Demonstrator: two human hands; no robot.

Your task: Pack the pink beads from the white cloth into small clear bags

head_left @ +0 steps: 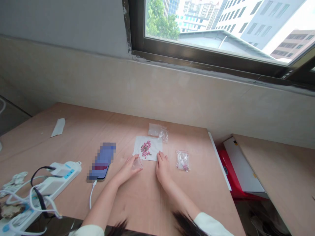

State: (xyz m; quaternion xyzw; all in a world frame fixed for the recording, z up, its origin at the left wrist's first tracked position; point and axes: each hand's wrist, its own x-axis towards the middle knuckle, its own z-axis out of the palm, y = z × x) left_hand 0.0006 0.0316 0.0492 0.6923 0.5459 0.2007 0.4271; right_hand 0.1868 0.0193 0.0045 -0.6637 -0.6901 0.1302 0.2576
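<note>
My left hand (128, 169) is closed on a small clear plastic bag (137, 164), just below the left corner of a white paper sheet (155, 152). On that sheet lies a loose pile of small pink and metallic pieces (145, 149), too small to name surely. My right hand (162, 166) rests flat by the sheet's lower right corner, its fingertips touching the edge and nothing visible in it. To its right is a clear zip bag (182, 160) with a few pink pieces inside. Behind the sheet lie clear bags (157, 131) that look empty.
A phone (102, 162) with a charging cable lies left of my left arm. Further left, a white power strip (71, 168) carries plugs and tangled cables. A paper scrap (58, 127) lies at the far left. Wall and window (221, 42) stand behind the table (137, 203).
</note>
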